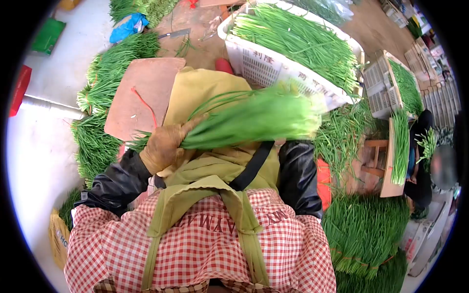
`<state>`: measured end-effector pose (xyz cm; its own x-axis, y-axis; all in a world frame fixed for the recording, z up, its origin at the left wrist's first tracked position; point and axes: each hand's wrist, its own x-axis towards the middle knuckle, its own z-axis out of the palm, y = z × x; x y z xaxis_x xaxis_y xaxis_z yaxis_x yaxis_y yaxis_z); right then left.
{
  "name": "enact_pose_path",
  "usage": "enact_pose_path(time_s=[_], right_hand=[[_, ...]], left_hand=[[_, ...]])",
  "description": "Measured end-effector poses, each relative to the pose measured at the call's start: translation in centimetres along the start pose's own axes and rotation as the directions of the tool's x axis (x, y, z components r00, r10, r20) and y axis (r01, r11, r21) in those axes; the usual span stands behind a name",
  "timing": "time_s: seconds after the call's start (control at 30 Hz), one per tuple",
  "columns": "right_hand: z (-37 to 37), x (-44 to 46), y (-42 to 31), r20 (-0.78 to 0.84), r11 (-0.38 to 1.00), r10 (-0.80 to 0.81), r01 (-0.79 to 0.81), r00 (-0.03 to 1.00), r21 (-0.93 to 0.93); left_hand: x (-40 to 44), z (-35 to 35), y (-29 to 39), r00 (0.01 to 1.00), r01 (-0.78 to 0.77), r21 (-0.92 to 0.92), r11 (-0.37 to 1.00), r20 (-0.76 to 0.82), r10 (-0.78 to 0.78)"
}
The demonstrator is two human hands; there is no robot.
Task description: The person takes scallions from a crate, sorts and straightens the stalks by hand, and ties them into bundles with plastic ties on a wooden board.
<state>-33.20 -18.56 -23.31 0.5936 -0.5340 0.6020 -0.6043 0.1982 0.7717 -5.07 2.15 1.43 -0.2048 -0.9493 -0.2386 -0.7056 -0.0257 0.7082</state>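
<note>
A bunch of long green stalks (254, 117), blurred by motion, lies across my lap with its pale ends to the right. My left hand (166, 144), in a brownish glove, is wrapped round its leafy end. Of my right hand (279, 142) only a small bit shows beneath the bunch near the dark sleeve; its fingers are hidden. Left of the bunch, a red tie (145, 106) rests on a brown board (139, 95). Behind the bunch is a white crate (261, 66) filled with green stalks.
Tied bundles (366, 229) lie at the lower right, and more (97, 136) line the left side. A knife (175, 33) and blue bag (128, 27) are at the back left. At the right, a person (422, 156) is beside a wooden stand (386, 161) holding stalks.
</note>
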Motion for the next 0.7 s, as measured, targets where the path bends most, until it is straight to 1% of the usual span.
enact_pose_path(time_s=[0.03, 0.07, 0.1, 0.13, 0.17, 0.2, 0.23, 0.27, 0.33, 0.37, 0.4, 0.43, 0.47, 0.5, 0.53, 0.57, 0.6, 0.63, 0.67, 0.7], right_hand=[[1.1, 0.3, -2.4, -0.079, 0.766, -0.158, 0.072, 0.984, -0.638], [-0.2, 1.5, -1.3, -0.014, 0.562, -0.203, 0.104, 0.979, -0.821], [-1.8, 2.5, -0.2, 0.061, 0.317, -0.231, 0.135, 0.971, -0.939], [-3.6, 3.4, 1.2, 0.142, 0.052, -0.243, 0.159, 0.960, -0.986], [-5.1, 4.1, 2.2, 0.219, -0.217, -0.234, 0.168, 0.947, -0.962], [-5.8, 4.3, 2.3, 0.288, -0.471, -0.204, 0.164, 0.936, -0.866], [-5.5, 4.4, 2.3, 0.257, -0.431, -0.178, 0.159, 0.950, -0.888], [-5.2, 4.6, 2.4, 0.177, -0.322, -0.104, 0.135, 0.979, -0.937], [-5.3, 4.9, 2.8, 0.181, -0.295, -0.089, 0.147, 0.980, -0.944], [-5.3, 5.0, 3.3, 0.186, -0.298, -0.095, 0.151, 0.978, -0.943], [-5.2, 5.3, 3.9, 0.177, -0.309, -0.107, 0.137, 0.978, -0.941], [-5.1, 5.6, 4.6, 0.168, -0.320, -0.119, 0.123, 0.978, -0.940], [-5.3, 5.7, 5.5, 0.217, -0.333, -0.201, 0.142, 0.955, -0.932], [-5.1, 6.0, 6.2, 0.204, -0.335, -0.230, 0.119, 0.952, -0.935], [-4.9, 6.2, 6.9, 0.190, -0.335, -0.260, 0.097, 0.947, -0.937], [-4.9, 6.4, 7.7, 0.198, -0.337, -0.267, 0.101, 0.943, -0.936], [-5.2, 6.8, 8.5, 0.184, -0.352, -0.280, 0.078, 0.942, -0.933], [-5.4, 7.1, 9.3, 0.173, -0.366, -0.293, 0.057, 0.940, -0.929], [-5.6, 7.4, 9.8, 0.184, -0.369, -0.298, 0.065, 0.937, -0.927], [-5.7, 7.7, 10.4, 0.146, -0.336, -0.267, 0.050, 0.953, -0.940]], left_hand=[[-0.6, 0.2, -0.7, 0.993, -0.082, 0.425, 0.901, -0.047, 0.112], [-1.3, 0.6, -1.3, 0.974, -0.114, 0.769, 0.629, -0.039, 0.224], [-2.0, 0.9, -1.7, 0.996, -0.052, 0.810, 0.584, 0.001, 0.088], [-2.4, 1.4, -2.1, 0.997, -0.040, 0.809, 0.587, -0.004, 0.072], [-2.8, 2.1, -2.6, 0.996, -0.042, 0.821, 0.569, -0.007, 0.084], [-3.2, 2.6, -2.8, 0.995, -0.045, 0.832, 0.552, -0.010, 0.097], [-3.6, 2.7, -1.6, 0.997, 0.020, 0.783, 0.622, 0.027, -0.066], [-3.9, 2.5, -1.4, 0.997, 0.029, 0.781, 0.624, 0.023, -0.075], [-4.2, 2.0, -1.1, 0.996, -0.031, 0.709, 0.705, 0.083, -0.040], [-3.8, 0.7, 0.4, 0.955, 0.041, 0.639, 0.768, 0.202, -0.219], [-3.4, -1.1, 1.3, 0.954, 0.034, 0.635, 0.772, 0.211, -0.216], [-3.0, -3.4, 1.8, 0.929, -0.140, 0.370, 0.918, 0.369, -0.007], [-2.6, -5.9, 2.2, 0.861, -0.287, 0.055, 0.956, 0.452, 0.232], [-2.0, -8.7, 2.4, 0.843, -0.073, -0.046, 0.996, 0.530, 0.086], [-1.2, -11.4, 2.7, 0.785, 0.154, -0.123, 0.980, 0.617, -0.046], [-0.3, -13.5, 3.6, 0.818, 0.344, -0.175, 0.923, 0.539, -0.202], [0.6, -15.1, 4.0, 0.807, 0.512, -0.240, 0.825, 0.463, -0.367], [2.4, -15.7, 3.5, 0.893, 0.404, -0.168, 0.899, 0.285, -0.348], [4.4, -15.6, 2.8, 0.951, 0.300, -0.073, 0.951, 0.105, -0.292], [6.1, -14.7, 2.5, 0.993, 0.114, -0.093, 0.989, 0.027, -0.112]])
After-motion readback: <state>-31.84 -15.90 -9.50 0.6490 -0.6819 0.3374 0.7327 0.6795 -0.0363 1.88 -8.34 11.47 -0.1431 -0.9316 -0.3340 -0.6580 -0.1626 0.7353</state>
